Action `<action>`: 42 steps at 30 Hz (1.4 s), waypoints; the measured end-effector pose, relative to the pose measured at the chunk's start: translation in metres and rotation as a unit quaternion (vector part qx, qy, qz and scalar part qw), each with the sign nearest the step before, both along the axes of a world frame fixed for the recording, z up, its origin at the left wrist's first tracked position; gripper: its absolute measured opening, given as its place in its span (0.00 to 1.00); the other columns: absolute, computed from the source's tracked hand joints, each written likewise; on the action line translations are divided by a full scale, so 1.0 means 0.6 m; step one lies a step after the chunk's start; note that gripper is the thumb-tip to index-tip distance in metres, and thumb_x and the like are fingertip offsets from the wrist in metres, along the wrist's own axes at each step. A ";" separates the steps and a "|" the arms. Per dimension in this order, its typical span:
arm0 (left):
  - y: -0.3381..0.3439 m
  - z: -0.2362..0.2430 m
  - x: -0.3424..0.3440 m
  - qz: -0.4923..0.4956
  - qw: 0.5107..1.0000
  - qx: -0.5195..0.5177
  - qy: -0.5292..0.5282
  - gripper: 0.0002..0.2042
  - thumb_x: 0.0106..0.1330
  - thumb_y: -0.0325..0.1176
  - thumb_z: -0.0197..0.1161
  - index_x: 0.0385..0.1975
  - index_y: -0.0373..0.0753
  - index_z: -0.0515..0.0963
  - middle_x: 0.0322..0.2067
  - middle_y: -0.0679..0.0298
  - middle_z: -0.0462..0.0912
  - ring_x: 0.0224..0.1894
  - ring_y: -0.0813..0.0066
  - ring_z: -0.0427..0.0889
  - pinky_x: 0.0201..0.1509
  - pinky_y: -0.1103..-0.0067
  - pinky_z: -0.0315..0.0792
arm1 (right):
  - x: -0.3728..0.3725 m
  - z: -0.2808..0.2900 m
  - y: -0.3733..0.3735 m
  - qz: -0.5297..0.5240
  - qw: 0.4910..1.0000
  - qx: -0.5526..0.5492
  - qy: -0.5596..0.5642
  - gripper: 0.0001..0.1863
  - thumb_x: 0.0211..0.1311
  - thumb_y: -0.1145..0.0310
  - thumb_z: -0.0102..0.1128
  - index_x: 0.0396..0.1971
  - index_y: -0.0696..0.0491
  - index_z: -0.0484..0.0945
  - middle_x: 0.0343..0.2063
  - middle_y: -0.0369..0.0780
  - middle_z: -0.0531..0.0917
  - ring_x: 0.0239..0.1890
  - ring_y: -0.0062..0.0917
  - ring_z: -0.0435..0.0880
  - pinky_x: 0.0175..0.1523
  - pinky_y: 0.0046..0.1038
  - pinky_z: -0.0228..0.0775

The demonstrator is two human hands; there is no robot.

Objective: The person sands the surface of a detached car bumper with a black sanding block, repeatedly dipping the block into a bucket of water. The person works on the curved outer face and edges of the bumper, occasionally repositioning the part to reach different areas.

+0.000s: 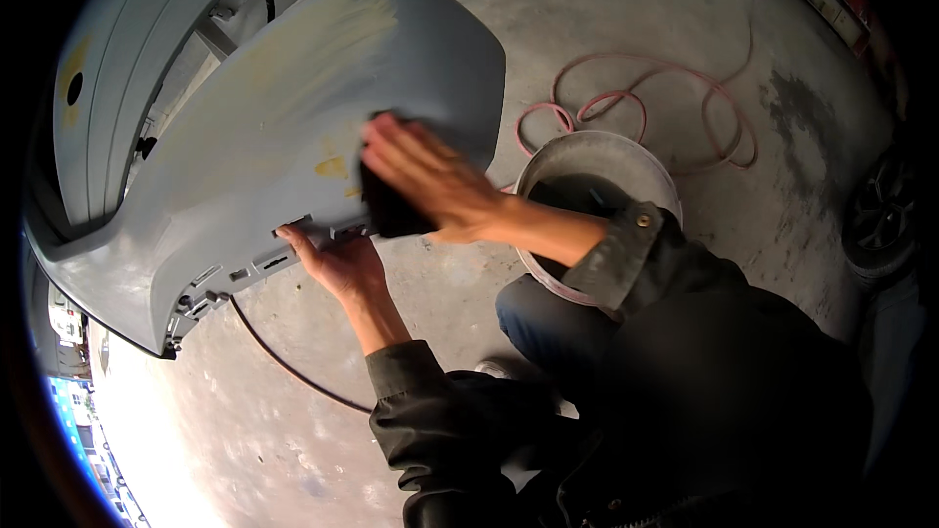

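Note:
A large grey bumper-shaped panel (264, 127) with yellowish patches fills the upper left of the head view. My left hand (337, 264) is closed on its lower edge, thumb on the slotted flange. My right hand (430, 176), slightly blurred, presses a black pad or sheet (386, 215) flat onto the panel's face beside a small yellow patch, fingers over the pad. Below my right forearm stands a round whitish bucket (636, 161) with dark contents that I cannot make out.
A coiled red hose (641, 108) lies on the concrete floor (782, 215) beyond the bucket. A dark hose (293, 372) runs under the panel. A wheel (880, 210) is at the right edge. My bent knee (543, 323) is below the bucket.

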State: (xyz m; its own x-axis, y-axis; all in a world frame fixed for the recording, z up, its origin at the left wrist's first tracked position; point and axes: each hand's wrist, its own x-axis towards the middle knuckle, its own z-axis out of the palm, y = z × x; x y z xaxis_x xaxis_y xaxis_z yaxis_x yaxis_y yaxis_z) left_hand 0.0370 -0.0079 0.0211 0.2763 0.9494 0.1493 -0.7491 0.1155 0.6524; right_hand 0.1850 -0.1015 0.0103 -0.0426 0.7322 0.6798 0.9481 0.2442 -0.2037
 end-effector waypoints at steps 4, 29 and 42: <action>0.000 0.000 -0.002 0.008 1.000 0.017 -0.002 0.35 0.68 0.60 0.57 0.69 0.46 0.61 0.69 0.62 0.60 0.71 0.62 0.58 0.73 0.62 0.54 | 0.089 -0.109 -0.183 -0.082 0.975 -0.080 0.191 0.33 0.65 0.60 0.51 0.68 0.58 0.60 0.68 0.51 0.61 0.70 0.45 0.60 0.73 0.42 0.51; 0.006 -0.049 -0.045 -0.005 0.983 -0.070 0.172 0.25 0.69 0.50 0.62 0.58 0.38 0.73 0.48 0.66 0.80 0.49 0.76 0.77 0.58 0.75 0.69 | 0.212 -0.401 -0.270 -0.160 0.430 -0.388 0.799 0.23 0.61 0.67 0.51 0.55 0.60 0.73 0.49 0.48 0.82 0.54 0.49 0.80 0.43 0.42 0.82; 0.003 -0.044 -0.046 0.031 0.974 -0.079 0.210 0.23 0.70 0.51 0.61 0.52 0.36 0.74 0.49 0.67 0.78 0.50 0.77 0.75 0.59 0.73 0.69 | 0.143 0.222 -0.043 0.159 0.519 -0.112 0.832 0.15 0.68 0.71 0.46 0.52 0.59 0.67 0.50 0.49 0.76 0.52 0.49 0.78 0.52 0.63 0.77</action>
